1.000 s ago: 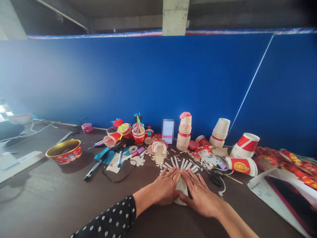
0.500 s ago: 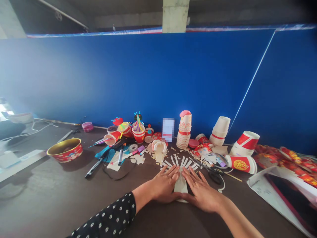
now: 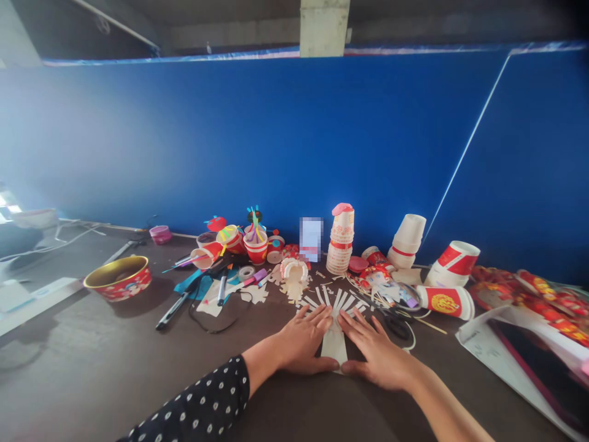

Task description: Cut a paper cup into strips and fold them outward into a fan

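A white paper cutout (image 3: 334, 344) lies on the dark table, its far end slit into narrow strips that fan outward. My left hand (image 3: 307, 341) rests flat on its left side, fingers stretched forward over the base of the strips. On the right side my right hand (image 3: 375, 350) lies flat in the same way. Both thumbs point inward across the near end, close to each other. The palms cover parts of the paper. Just beyond stands a white piece with a curled, fringed edge (image 3: 294, 276). Black-handled scissors (image 3: 398, 325) lie right of my right hand.
A red and gold bowl (image 3: 118, 279) stands at the left. Markers (image 3: 222, 288) and decorated paper cups (image 3: 255, 245) lie left of centre. A tall cup stack (image 3: 340, 239) is at the back, with a tipped red cup (image 3: 445, 302) and a dark phone (image 3: 534, 362) at right.
My thumbs have moved apart and down slightly, so more of the paper's middle shows. The hands stay flat on the paper; the view has shifted a little.
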{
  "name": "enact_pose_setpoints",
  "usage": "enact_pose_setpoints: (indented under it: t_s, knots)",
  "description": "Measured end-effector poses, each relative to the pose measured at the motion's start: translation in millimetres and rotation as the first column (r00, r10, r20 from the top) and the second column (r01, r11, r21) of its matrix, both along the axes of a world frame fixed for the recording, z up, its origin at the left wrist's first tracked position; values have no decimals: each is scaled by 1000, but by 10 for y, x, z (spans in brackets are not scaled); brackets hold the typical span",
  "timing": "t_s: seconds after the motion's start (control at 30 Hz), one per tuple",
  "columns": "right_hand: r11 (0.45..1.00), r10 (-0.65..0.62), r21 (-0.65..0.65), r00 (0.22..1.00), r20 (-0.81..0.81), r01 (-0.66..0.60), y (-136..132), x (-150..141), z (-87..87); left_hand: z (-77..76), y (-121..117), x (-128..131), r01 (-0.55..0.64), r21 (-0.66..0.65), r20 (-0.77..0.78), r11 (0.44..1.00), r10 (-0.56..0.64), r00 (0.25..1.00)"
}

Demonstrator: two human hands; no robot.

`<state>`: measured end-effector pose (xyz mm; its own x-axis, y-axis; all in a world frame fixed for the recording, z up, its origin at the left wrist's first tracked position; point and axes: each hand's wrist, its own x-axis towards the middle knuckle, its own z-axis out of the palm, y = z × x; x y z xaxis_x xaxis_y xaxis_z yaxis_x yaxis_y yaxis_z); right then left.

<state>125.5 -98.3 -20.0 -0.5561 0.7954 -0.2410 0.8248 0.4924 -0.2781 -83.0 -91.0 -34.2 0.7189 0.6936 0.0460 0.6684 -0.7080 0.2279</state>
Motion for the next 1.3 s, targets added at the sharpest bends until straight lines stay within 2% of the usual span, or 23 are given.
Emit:
enact_pose_setpoints:
  t_s: [0.27, 0.43, 0.7, 0.9, 1.07, 1.3]
  knots:
    - [999, 22, 41, 1000, -18, -21, -13, 0, 55, 12, 32, 8, -3, -13, 4, 1000, 3, 1000]
    - [998, 55, 21, 998, -9, -55, 2, 26, -1, 13, 20, 0, 23, -21, -30, 999, -24, 999]
    - [1000, 31, -4, 999, 25, -31, -21, -29, 82, 43, 9, 6, 21, -17, -19, 1000, -22, 1000]
    - [999, 35, 39, 999, -3, -34, -14, -17, 24, 40, 15, 7, 17, -55, -11, 998, -18, 1000]
    - [999, 50, 15, 998, -31, -50, -19, 22, -28, 17, 22, -5, 23, -68, 4, 997, -23, 1000]
    - [997, 71, 29, 996, -45, -70, -34, 74, -7, 20, 21, -11, 25, -58, -4, 998, -25, 1000]
